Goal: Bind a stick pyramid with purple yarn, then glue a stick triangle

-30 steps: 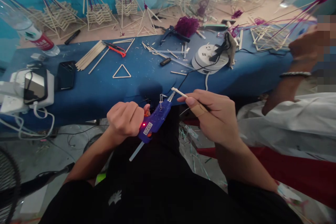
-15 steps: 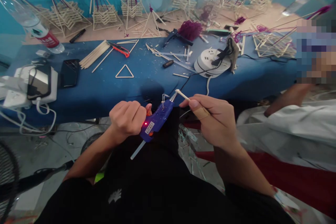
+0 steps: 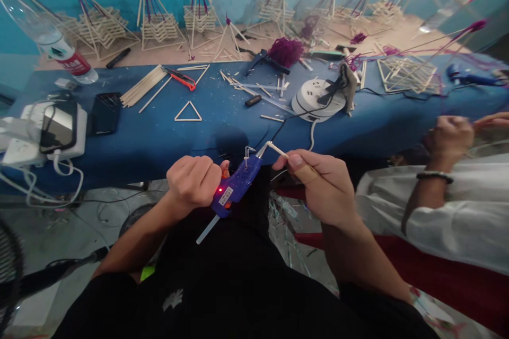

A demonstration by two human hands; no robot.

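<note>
My left hand (image 3: 194, 183) is wrapped round the handle of a blue hot glue gun (image 3: 240, 180), whose red light glows and whose nozzle points up and to the right. A clear glue stick (image 3: 207, 229) juts from its back end. Between thumb and fingers, my right hand (image 3: 328, 180) pinches a short wooden stick (image 3: 278, 149); the stick's far end meets the nozzle tip. Beyond the hands, a small triangle of sticks (image 3: 188, 119) lies on the blue table cover (image 3: 159, 140).
Loose sticks (image 3: 142, 86), a red utility knife (image 3: 181, 78), a phone (image 3: 106, 112) and a round white power strip (image 3: 314, 99) lie on the table. Several stick frames (image 3: 161, 26) with purple yarn line the wall. At right are a co-worker's hands (image 3: 451, 137).
My hands stay nearly in place, with the stick still at the nozzle. On the right, the co-worker's hands have come into clear view lower down, and a blue tool shows on the table there.
</note>
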